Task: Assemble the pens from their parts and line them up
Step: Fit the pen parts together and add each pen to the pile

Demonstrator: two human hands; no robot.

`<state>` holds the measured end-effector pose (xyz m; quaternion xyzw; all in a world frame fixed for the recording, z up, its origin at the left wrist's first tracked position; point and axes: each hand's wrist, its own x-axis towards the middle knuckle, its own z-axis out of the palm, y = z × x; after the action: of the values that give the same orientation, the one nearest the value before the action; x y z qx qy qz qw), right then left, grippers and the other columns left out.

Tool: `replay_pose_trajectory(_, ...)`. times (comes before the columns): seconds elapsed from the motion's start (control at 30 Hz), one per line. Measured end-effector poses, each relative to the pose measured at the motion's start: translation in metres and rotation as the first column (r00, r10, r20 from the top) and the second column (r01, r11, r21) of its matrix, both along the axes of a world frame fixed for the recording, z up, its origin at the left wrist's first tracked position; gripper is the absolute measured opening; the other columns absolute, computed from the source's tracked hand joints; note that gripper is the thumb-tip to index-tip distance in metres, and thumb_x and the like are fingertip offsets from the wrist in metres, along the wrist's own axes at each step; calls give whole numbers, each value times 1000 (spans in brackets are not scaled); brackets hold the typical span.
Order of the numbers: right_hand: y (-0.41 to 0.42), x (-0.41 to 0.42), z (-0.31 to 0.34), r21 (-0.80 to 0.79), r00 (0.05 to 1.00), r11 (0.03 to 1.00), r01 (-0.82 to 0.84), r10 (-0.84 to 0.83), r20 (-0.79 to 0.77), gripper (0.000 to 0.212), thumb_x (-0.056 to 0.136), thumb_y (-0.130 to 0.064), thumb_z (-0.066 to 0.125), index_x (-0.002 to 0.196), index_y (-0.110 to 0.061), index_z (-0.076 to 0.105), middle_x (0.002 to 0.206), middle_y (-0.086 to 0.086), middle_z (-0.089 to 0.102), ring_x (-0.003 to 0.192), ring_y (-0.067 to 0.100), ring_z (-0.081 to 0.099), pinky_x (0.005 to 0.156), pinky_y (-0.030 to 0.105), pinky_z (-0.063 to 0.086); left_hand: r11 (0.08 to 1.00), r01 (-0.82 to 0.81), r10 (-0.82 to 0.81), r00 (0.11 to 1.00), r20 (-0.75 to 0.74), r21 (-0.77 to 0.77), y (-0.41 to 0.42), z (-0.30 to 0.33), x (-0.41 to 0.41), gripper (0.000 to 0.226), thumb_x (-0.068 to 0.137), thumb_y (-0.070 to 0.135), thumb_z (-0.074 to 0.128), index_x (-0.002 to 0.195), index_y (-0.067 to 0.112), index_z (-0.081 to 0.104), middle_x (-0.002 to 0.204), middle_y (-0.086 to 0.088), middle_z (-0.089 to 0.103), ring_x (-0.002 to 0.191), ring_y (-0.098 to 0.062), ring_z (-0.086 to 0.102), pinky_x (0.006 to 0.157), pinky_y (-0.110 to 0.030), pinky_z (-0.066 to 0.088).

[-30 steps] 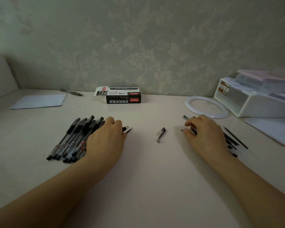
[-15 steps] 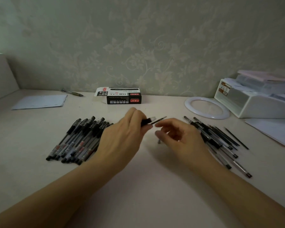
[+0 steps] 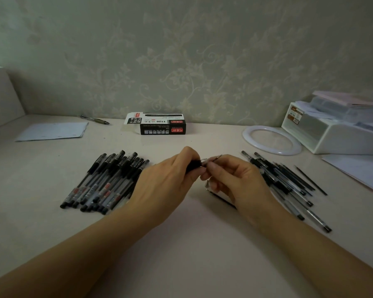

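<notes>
At the middle of the frame the fingers [image 3: 211, 167] of the right hand [image 3: 239, 181] pinch a thin refill [image 3: 217, 157] whose tip points up and right, while the left hand [image 3: 168, 179] grips a black barrel piece [image 3: 193, 165], its clear end touching the refill. This looks like the insertion step: the next move probably calls for aligning the two axes and sliding the refill in straight. A dark part [image 3: 222, 197] lies on the worktop [image 3: 187, 244] just under the right hand. Left of centre, finished pens [image 3: 105, 181] lie side by side; right of centre sits a loose heap of parts [image 3: 286, 181]. A pen box [image 3: 159, 124] stands upper centre.
</notes>
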<state>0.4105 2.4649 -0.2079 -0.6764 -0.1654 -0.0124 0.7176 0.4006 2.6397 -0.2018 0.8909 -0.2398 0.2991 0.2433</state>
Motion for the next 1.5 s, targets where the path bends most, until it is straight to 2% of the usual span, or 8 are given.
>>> replay_pose_trajectory(0.1,-3,3,3,123,989,981,150,-146,-35,10,97,-13,56,92,-10,65,72,5,70,58,11,57,58,20,51,999,-1,1,1000,0,47,1,-4,3,23,96,42,46,97,21,55,85,9,65,59,-14,53,47,-37,47)
replay_pose_trajectory(0.23,-9,6,5,223,956,931,289,-270,-111,14,101,-15,51,91,-11,60,71,3,67,60,10,56,61,19,52,998,-13,13,1000,-12,61,3,-6,7,18,97,39,47,95,24,56,85,12,63,57,-9,44,46,-34,46)
replay_pose_trajectory(0.3,-8,6,5,225,964,939,261,-240,-117,12,99,-15,54,90,-11,62,71,3,67,60,10,57,61,19,52,998,-16,17,1000,-10,61,4,-8,8,17,97,38,47,94,24,56,83,12,62,56,-9,44,45,-33,45)
replay_pose_trajectory(0.47,0,1,-3,-16,993,993,114,-114,-10,18,99,-16,54,90,-12,70,75,6,71,65,15,62,63,21,52,999,18,-16,999,-34,48,3,-10,9,22,98,48,36,105,32,48,88,17,61,58,-7,46,46,-30,43)
replay_pose_trajectory(0.57,-2,3,-1,50,985,984,171,-172,22,21,101,-15,50,89,-11,67,73,6,70,63,14,61,60,20,51,998,33,-30,998,-60,55,4,-12,9,24,99,49,29,114,39,45,93,19,61,62,-7,48,50,-30,45)
replay_pose_trajectory(1.0,-5,3,4,166,982,968,186,-187,-10,22,101,-14,48,89,-7,64,72,6,67,64,13,59,62,20,53,995,99,-101,988,-117,-20,5,-13,11,20,99,43,34,109,36,50,84,17,57,63,-3,50,52,-27,43)
replay_pose_trajectory(1.33,-4,3,1,112,982,977,180,-186,44,20,100,-17,50,92,-7,65,74,8,68,64,14,60,64,20,51,993,115,-117,987,-112,-20,4,-13,11,20,100,39,36,107,30,52,75,16,54,58,-7,48,49,-26,38)
replay_pose_trajectory(1.5,-5,4,2,153,989,977,150,-150,-12,21,100,-16,49,89,-8,65,72,7,67,62,13,59,61,21,52,987,145,-152,981,-120,-62,4,-12,11,22,100,40,35,109,29,52,74,15,55,60,-8,53,53,-37,46)
